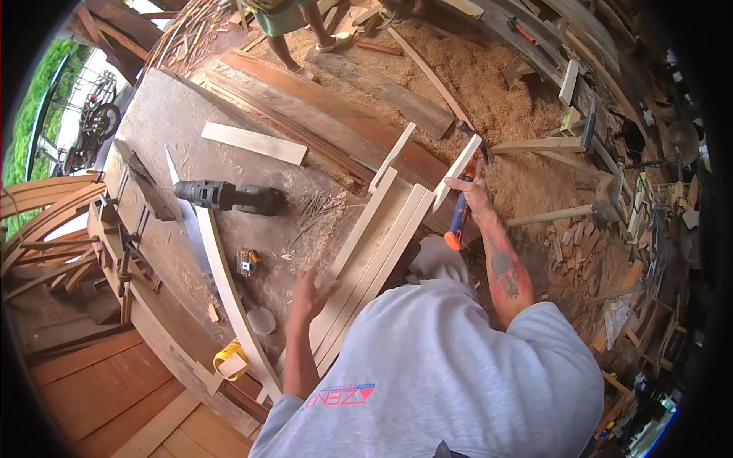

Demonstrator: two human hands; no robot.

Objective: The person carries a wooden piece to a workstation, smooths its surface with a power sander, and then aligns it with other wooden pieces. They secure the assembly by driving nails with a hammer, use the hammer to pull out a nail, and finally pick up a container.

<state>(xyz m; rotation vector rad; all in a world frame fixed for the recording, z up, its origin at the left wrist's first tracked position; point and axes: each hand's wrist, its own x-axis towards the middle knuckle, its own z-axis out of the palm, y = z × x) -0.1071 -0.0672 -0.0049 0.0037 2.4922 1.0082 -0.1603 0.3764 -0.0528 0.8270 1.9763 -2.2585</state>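
My right hand (473, 196) is closed on a short pale wooden strip (458, 172), raised beyond the far end of the stacked boards. A hammer (458, 217) with a blue and orange handle runs alongside that hand; whether the palm also grips it cannot be told. My left hand (309, 295) has its fingers apart at the left edge of the long pale boards (374, 256), and seems to hold nothing. The boards lie side by side, running from under my body toward the far side. A narrow wooden piece (392, 157) rests at their far end.
A black power tool (229, 196) lies across a saw blade (195, 237) on the worktable (172, 99). Nearby are a curved wooden strip (229, 294), a loose board (254, 143) and a yellow round object (230, 360). Another person's legs (294, 34) stand beyond, among shavings.
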